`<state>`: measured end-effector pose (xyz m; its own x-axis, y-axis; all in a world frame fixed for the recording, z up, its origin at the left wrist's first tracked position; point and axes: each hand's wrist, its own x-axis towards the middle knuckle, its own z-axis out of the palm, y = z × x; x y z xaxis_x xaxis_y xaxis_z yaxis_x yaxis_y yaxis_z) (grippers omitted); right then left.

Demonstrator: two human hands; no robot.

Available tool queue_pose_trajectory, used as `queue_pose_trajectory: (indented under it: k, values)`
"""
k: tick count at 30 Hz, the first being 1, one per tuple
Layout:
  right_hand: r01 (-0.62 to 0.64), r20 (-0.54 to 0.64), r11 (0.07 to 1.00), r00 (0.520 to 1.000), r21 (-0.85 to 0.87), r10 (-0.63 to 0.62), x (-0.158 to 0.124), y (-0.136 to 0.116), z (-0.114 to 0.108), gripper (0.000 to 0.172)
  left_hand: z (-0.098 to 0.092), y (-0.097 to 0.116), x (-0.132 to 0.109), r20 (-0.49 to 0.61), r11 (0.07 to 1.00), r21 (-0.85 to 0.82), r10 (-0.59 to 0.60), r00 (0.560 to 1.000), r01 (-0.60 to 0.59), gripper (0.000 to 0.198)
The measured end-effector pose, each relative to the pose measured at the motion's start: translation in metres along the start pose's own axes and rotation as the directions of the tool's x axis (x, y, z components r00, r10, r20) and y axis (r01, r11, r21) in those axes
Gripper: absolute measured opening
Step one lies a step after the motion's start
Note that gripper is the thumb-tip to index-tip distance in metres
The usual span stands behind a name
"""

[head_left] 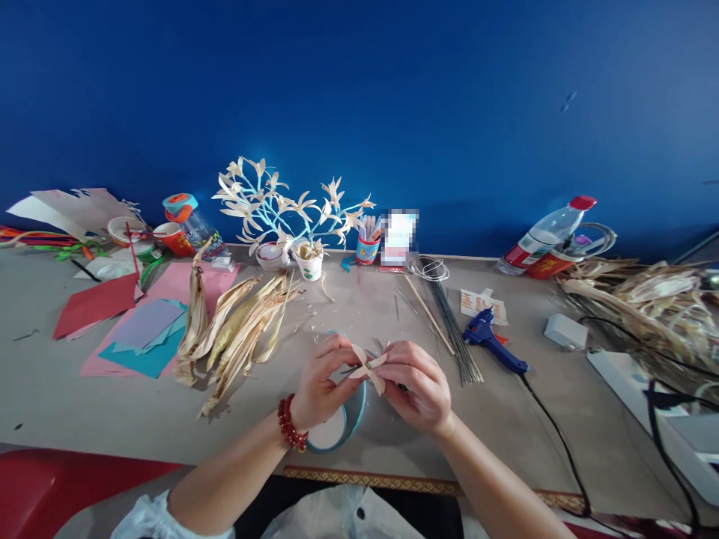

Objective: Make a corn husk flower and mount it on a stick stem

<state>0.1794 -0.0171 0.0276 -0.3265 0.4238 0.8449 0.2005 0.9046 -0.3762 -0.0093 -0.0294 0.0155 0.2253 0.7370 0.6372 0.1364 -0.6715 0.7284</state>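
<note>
Between my hands is a small pale corn husk flower point(368, 368) with several pointed petals. My left hand point(329, 378), with a red bead bracelet point(289, 425) at the wrist, pinches the flower's left side. The fingers of my right hand point(416, 383) close on its right side, near the petals. Beneath my left hand lies a roll of light blue tape point(355, 425), partly hidden by the hand. Dried corn husks point(247, 329) are piled to the left of my hands. A blue glue gun point(494, 340) rests on the right, its black cord running toward the front edge.
Two cups with husk-flower branches point(308, 262) stand by the wall. Thin wires point(454, 329) and a wooden stick point(430, 314) lie right of centre. Colored paper point(146, 329) is at left. A plastic bottle point(544, 236) leans at right, beside more husks point(651, 307) and a white power adapter point(565, 332).
</note>
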Motion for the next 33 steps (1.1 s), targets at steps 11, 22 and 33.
queue_pose_trajectory:
  k: [11,22,33]
  values:
    - [0.031,-0.013,0.999,0.999,0.039,-0.031,0.0037,-0.0031,-0.0003,0.025,0.0017,-0.0018,0.0018,-0.021,0.998,-0.026,0.055,0.998,-0.056,0.007]
    - [0.034,-0.021,0.999,0.999,0.038,-0.033,0.0026,-0.0035,0.0005,0.022,0.0027,0.0009,0.0014,-0.028,0.995,-0.094,0.033,0.999,-0.035,0.006]
    - [0.035,-0.029,0.998,0.999,0.045,-0.034,0.0035,-0.0046,0.0009,0.023,0.0022,0.0049,0.0031,-0.031,0.999,-0.04,0.025,0.999,-0.027,0.016]
